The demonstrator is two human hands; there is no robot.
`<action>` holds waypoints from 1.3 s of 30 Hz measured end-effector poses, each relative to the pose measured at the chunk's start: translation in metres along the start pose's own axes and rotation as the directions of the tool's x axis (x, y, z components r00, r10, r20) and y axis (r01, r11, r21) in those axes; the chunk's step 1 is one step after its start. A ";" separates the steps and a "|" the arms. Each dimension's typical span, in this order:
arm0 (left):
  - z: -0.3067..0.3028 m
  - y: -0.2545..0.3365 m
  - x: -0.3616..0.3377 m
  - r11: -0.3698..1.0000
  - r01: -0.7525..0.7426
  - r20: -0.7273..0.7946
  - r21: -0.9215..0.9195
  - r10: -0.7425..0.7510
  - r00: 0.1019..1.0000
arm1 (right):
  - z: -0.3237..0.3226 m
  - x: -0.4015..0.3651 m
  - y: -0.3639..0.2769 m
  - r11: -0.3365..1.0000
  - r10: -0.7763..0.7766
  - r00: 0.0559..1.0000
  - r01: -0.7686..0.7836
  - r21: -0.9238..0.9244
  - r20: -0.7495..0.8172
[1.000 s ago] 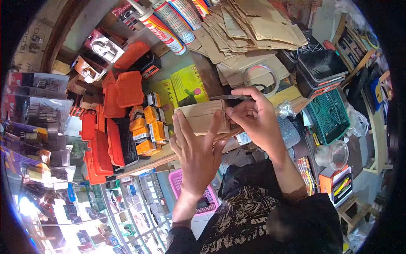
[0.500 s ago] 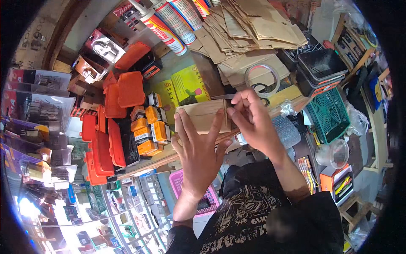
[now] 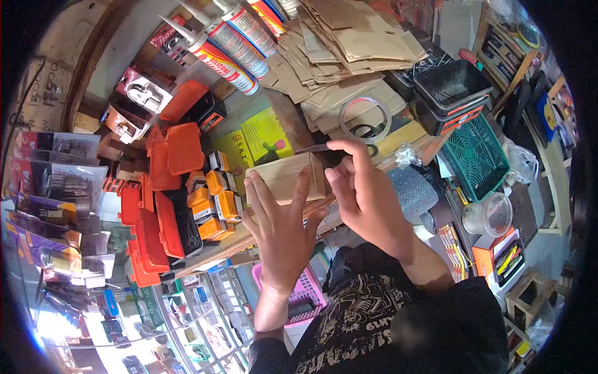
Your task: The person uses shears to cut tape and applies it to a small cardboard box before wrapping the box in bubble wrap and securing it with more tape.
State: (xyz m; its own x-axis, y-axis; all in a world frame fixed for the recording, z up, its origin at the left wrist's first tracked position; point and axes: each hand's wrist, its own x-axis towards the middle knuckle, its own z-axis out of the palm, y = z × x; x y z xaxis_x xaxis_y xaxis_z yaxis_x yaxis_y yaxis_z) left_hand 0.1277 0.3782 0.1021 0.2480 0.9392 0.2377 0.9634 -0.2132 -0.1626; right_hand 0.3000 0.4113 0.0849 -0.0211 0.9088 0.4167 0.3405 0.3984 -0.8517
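Note:
A small brown cardboard box [image 3: 274, 174] lies on the near edge of the bench. My left hand [image 3: 280, 224] is spread over it, fingertips resting on the top face. Just off the box's right end is my right hand [image 3: 367, 199], its index finger and thumb apart and nothing visible between them. Behind the box lie scissors [image 3: 311, 149], their blade pointing left and partly covered by my right index finger. A roll of clear tape [image 3: 344, 118] sits beyond my right hand, partly over flat cardboard pieces.
Flattened cardboard [image 3: 367, 37] is stacked at the back. Silicone tubes [image 3: 221, 65] stand beside it. Orange cases [image 3: 185, 149] and small yellow boxes [image 3: 227, 206] crowd the left. Black bins [image 3: 451, 93] and a green basket [image 3: 476, 156] are at right.
My right hand has shifted away from the box's right end, its index finger now stretched over the scissors. My left hand stays on the box. The whole view has shifted slightly.

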 end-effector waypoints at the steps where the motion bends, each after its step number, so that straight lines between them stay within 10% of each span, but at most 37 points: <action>1: -0.001 0.001 0.000 1.000 0.003 0.002 0.005 -0.003 1.000 | -0.004 -0.004 -0.008 0.995 0.051 0.999 -0.052 0.084 0.020; 9: -0.010 -0.003 -0.003 1.000 0.008 0.107 0.018 -0.010 0.994 | 0.012 -0.032 -0.015 0.908 0.244 0.867 -0.362 0.212 0.434; 16: -0.007 -0.006 -0.003 0.998 0.014 0.098 -0.062 -0.008 0.995 | 0.037 -0.046 -0.004 0.876 0.168 0.937 -0.284 0.390 0.305; 21: -0.019 -0.009 0.000 0.999 -0.001 0.198 -0.053 0.012 0.980 | 0.039 -0.046 -0.007 0.596 0.206 0.899 -0.429 0.679 0.386; 30: -0.023 -0.003 0.002 0.998 0.027 0.247 -0.062 -0.011 0.969 | 0.024 -0.045 -0.006 0.643 0.308 0.790 -0.584 0.496 0.530; 37: -0.024 -0.008 0.003 0.994 -0.023 0.194 -0.110 0.044 0.980 | 0.028 -0.053 0.013 0.750 0.297 0.860 -0.478 0.456 0.414; 39: -0.024 -0.008 0.003 0.992 -0.021 0.199 -0.124 0.046 0.979 | 0.033 -0.046 0.003 0.790 0.135 0.972 -0.223 0.572 0.193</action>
State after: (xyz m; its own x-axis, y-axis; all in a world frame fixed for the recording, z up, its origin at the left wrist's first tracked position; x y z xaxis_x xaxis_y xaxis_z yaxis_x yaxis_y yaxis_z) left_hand 0.1233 0.3762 0.1267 0.2662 0.9633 0.0344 0.9632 -0.2645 -0.0478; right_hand 0.2706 0.3745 0.0526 -0.1560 0.9609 0.2287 -0.2638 0.1826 -0.9471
